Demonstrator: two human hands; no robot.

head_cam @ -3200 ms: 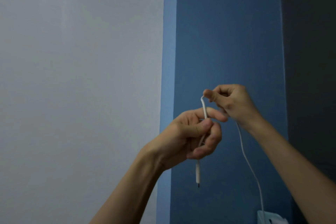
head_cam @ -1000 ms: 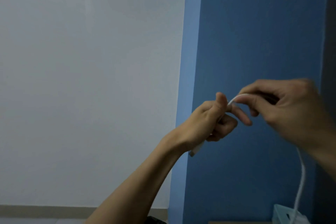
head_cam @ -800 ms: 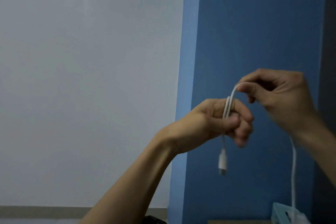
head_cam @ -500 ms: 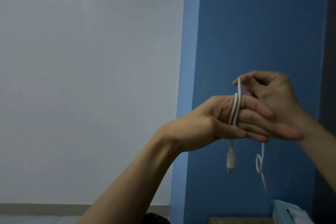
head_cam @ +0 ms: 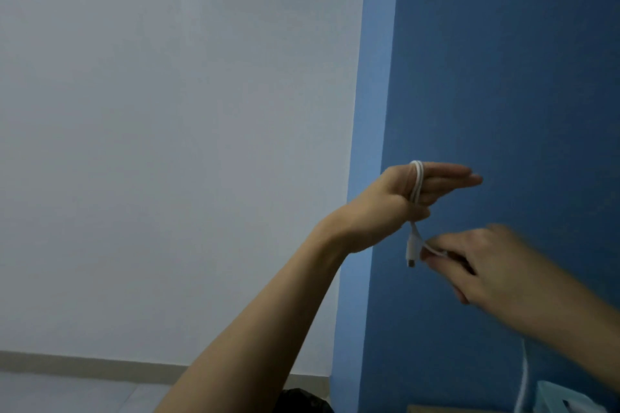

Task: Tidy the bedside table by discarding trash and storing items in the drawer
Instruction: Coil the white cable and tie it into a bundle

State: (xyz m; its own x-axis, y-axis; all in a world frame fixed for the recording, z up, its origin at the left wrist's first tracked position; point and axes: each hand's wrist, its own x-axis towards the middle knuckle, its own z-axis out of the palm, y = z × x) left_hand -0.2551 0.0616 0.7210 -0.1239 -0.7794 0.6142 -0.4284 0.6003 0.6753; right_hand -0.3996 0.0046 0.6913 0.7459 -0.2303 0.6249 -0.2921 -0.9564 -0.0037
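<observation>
Around the straight, close-set fingers (head_cam: pixel 446 178) of the left hand (head_cam: pixel 402 198), mid-frame and pointing right: two turns of white cable (head_cam: pixel 417 184), pinned low on the palm under the folded thumb. Just below, dangling free, the cable's plug (head_cam: pixel 411 250). Right beside that plug, motion-blurred, the right hand (head_cam: pixel 486 265), thumb and fingertips pinched on the same cable where it bends away to the right. Farther down, near the lower right corner, more of the cable as a pale blurred line dropping past the right forearm toward a teal box (head_cam: pixel 557 401). Left of the box, along the bottom edge, a sliver of light wooden tabletop (head_cam: pixel 436 409); too little showing to tell what else lies on it. At bottom centre, behind the left forearm, part of a black object (head_cam: pixel 302 401), unidentifiable. Behind everything, a white wall (head_cam: pixel 167 111) filling the left half, a blue wall (head_cam: pixel 503 60) filling the right, and between them a paler blue strip (head_cam: pixel 372 94) from top to bottom. In the lower left, a beige baseboard (head_cam: pixel 84 364) above grey floor (head_cam: pixel 67 394).
</observation>
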